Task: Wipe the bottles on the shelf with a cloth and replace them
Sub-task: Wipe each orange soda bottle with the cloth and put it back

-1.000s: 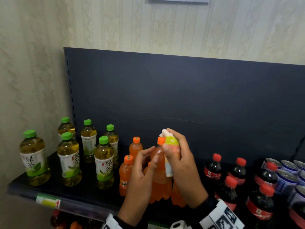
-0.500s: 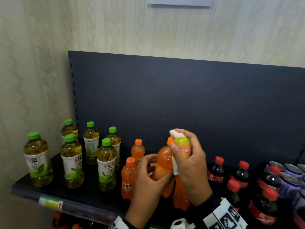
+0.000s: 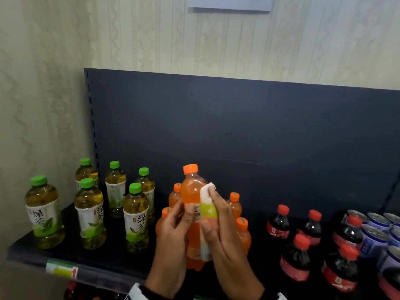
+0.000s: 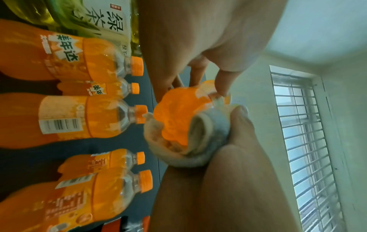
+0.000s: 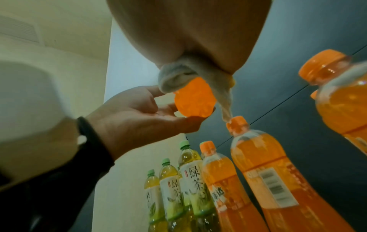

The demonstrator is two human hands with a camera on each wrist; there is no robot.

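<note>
Where cloth [image 3: 207, 215] wraps, bottle [image 3: 191, 192] unseen.

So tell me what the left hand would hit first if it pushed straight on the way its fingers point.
The held orange soda bottle: the left hand already touches its side, fingers aimed up and rightward.

Left: tea bottles [image 3: 89, 213]
Centre: soda bottles [image 3: 236, 204], held bottle [image 3: 191, 191] in front
Right: cola bottles [image 3: 296, 256], then cans [image 3: 374, 234]
</note>
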